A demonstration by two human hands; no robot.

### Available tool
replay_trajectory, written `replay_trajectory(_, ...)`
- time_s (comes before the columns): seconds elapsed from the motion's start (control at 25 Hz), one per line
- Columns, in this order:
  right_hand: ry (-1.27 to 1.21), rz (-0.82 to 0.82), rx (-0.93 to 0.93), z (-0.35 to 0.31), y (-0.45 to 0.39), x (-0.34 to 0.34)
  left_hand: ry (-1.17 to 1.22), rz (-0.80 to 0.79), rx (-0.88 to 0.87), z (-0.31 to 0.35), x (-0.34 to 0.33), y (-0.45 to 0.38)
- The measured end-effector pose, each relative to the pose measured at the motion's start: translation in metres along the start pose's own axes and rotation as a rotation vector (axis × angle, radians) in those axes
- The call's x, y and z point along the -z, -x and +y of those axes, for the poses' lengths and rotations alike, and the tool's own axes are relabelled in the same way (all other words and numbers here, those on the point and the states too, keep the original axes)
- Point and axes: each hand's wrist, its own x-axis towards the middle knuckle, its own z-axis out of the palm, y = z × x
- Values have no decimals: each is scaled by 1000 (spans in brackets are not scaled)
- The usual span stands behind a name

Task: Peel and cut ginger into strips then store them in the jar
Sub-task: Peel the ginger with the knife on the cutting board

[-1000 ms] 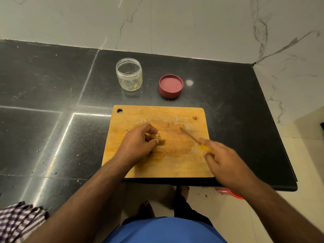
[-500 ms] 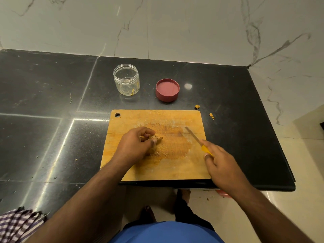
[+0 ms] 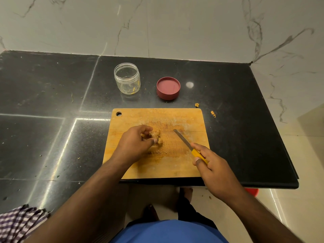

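A knobbly piece of ginger [image 3: 156,135] lies near the middle of the wooden cutting board [image 3: 157,118]. My left hand [image 3: 135,145] pinches it between thumb and fingertips. My right hand [image 3: 213,170] grips the yellow handle of a small knife [image 3: 184,141], whose blade points up-left over the board, clear of the ginger. Behind the board stands an open clear jar [image 3: 127,78] with a few yellow strips at its bottom. Its red lid [image 3: 168,88] lies upside down to the right of it.
Two ginger scraps [image 3: 197,104] [image 3: 213,114] lie on the black counter [image 3: 52,102] beyond the board's right corner. The counter ends just right and in front of the board. A checked cloth [image 3: 17,223] hangs at the lower left. A marble wall rises behind.
One second ago a ginger bit sat on the board's back right corner; scraps now lie on the counter beyond it. My right hand and knife drew slightly back. My left hand stayed on the ginger.
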Motion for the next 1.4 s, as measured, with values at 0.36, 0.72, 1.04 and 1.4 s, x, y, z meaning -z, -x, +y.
replay_trajectory(0.36,36,-57,8,-22,-3,-12,-72,-5,13,3,-3,-5)
replay_trajectory(0.72,-9,-112,-16,-45,-3,-12,18,-57,50,-2,3,2)
replay_trajectory(1.04,10,-111,20,-55,-3,-19,25,24,30,1,-8,8)
replay_trajectory(1.4,214,-126,118,-63,-3,-28,17,54,15,1,-9,10)
